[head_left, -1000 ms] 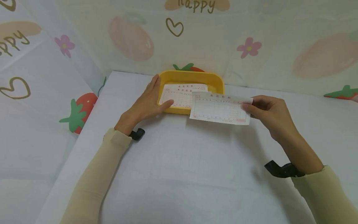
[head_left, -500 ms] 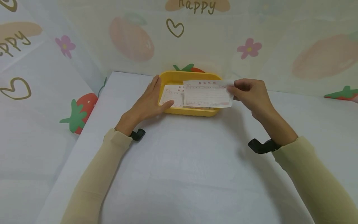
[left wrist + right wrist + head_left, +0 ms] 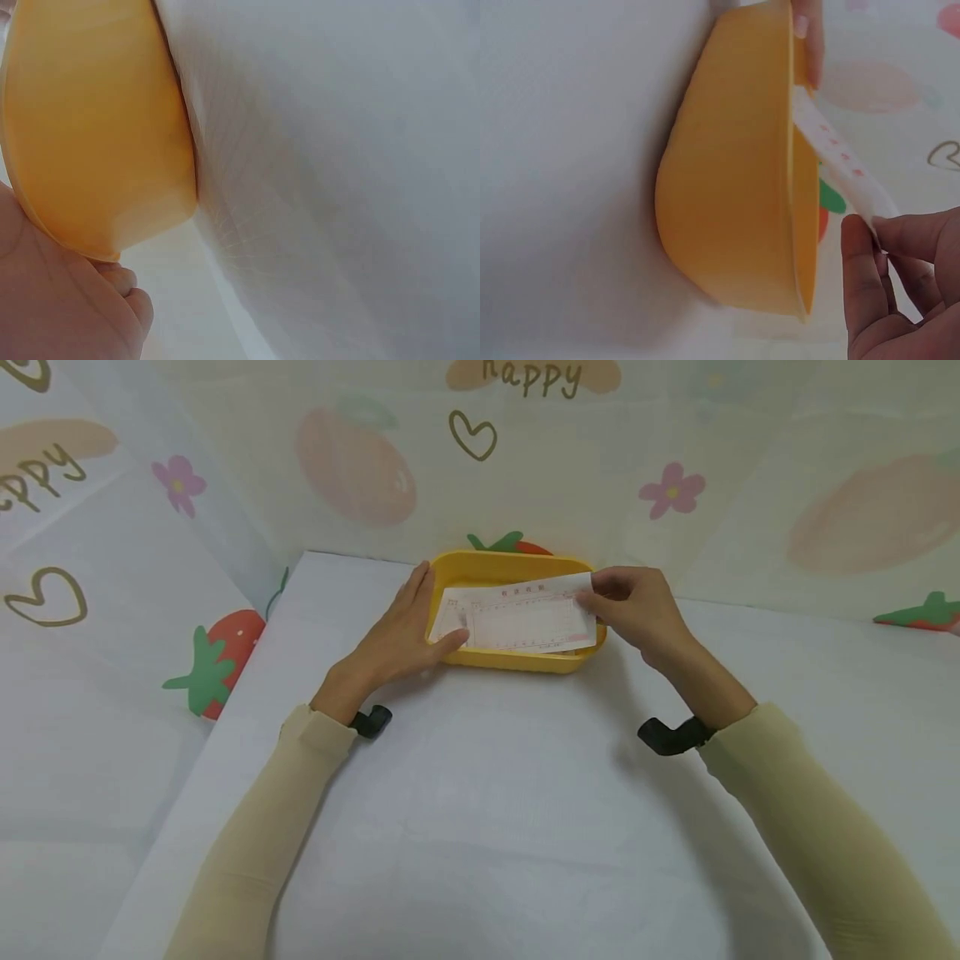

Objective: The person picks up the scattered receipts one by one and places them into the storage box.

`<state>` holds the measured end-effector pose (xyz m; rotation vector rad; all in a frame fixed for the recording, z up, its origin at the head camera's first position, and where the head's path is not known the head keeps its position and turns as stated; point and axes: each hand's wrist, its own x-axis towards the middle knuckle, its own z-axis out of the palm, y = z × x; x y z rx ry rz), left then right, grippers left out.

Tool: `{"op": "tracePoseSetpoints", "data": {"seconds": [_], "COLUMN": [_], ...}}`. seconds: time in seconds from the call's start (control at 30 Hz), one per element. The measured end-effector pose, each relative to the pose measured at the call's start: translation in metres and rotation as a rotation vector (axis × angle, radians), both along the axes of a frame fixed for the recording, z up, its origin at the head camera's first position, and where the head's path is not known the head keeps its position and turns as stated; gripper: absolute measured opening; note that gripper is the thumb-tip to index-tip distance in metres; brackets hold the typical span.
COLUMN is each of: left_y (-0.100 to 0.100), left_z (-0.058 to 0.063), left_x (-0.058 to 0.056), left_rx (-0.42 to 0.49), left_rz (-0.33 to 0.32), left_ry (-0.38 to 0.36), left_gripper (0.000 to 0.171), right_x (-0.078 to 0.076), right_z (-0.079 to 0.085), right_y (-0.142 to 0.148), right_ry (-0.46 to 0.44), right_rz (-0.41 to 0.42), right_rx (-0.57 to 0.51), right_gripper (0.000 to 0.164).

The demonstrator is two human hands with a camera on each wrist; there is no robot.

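A yellow plastic tray (image 3: 517,664) stands on the white table against the backdrop. White slips printed in red, like receipt forms, lie in it. My left hand (image 3: 401,631) holds the tray's left end, thumb over the front rim; in the left wrist view that hand (image 3: 67,300) is against the rim. My right hand (image 3: 637,610) pinches the upper right corner of one printed slip (image 3: 525,617) between thumb and fingers. The slip slants, its left part down in the tray over the others. In the right wrist view it rises out of the tray (image 3: 735,172) to my right hand (image 3: 907,277).
A white sheet covers the table (image 3: 480,810). Behind and to the left hangs a backdrop (image 3: 555,468) printed with strawberries, flowers and hearts. Black wrist mounts (image 3: 671,737) sit at both sleeves.
My right hand has moved left and up, bringing the slip from in front of the tray's right side into the tray over the other slips. My left hand has stayed in place.
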<state>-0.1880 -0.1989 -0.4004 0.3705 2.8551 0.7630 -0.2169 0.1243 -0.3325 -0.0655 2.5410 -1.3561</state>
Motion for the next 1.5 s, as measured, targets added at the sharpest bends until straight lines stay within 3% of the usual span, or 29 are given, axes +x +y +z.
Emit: {"op": "tracePoseSetpoints", "data": {"seconds": [0.3,0.6,0.93,1.2,1.33,1.5], "left_y": [0.005,0.009,0.011,0.008,0.005,0.002], "left_z": [-0.001,0.001,0.001,-0.004,-0.002,0.000], "left_x": [-0.003,-0.004,-0.003,-0.001,0.000,0.001], "left_rx": [0.008,0.012,0.010,0.009,0.013,0.015], "left_rz": [-0.018,-0.026,-0.005,-0.002,-0.001,0.006], "left_ry": [0.012,0.000,-0.002,-0.011,-0.006,-0.001], "left_gripper": [0.112,0.111,0.111,0.111,0.112,0.112], "right_x": [-0.005,0.007,0.027,0.058,0.069,0.070], "right_z": [-0.010,-0.023,-0.030,-0.039,-0.043,-0.047], "right_y": [-0.020,-0.026,-0.005,0.032,0.056,0.080], "right_ry": [0.039,0.238,0.416,0.521,0.545,0.515], "right_rz": [0.072,0.151,0.033,-0.139,-0.157,-0.155], "right_rx": [-0.011,0.127,0.085,-0.023,-0.046,0.013], "right_gripper": [0.035,0.032,0.026,0.022,0.021,0.023]}}
